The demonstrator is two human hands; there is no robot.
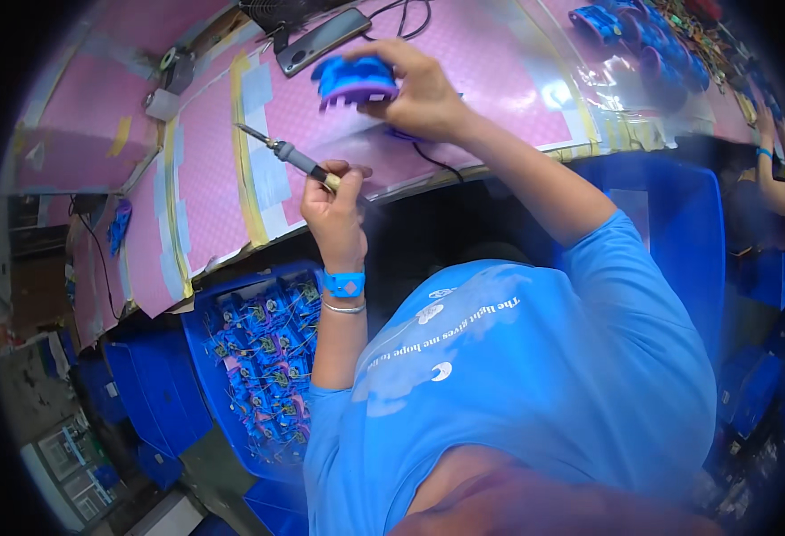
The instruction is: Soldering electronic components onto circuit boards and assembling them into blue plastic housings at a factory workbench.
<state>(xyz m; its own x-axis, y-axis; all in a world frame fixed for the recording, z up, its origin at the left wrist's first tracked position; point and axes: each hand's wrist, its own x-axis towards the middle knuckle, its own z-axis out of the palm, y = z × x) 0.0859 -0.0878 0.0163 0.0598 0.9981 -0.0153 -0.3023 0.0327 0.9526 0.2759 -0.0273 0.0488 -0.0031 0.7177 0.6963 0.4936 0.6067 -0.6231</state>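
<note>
Gripped in the closed left hand (334,210), at centre frame, is one soldering iron (287,154), a slim grey handle tapering to a metal tip aimed upper left. Below it, lower left, one blue plastic bin (197,344) holds many small blue parts with tangled wires; I cannot count them. Farther up, the right hand (419,89) clasps one blue and purple moulded plastic part (355,80) over the smooth pink mat (508,62), taped with yellow strips. One dark flat phone (323,40) lies beyond, top centre.
</note>
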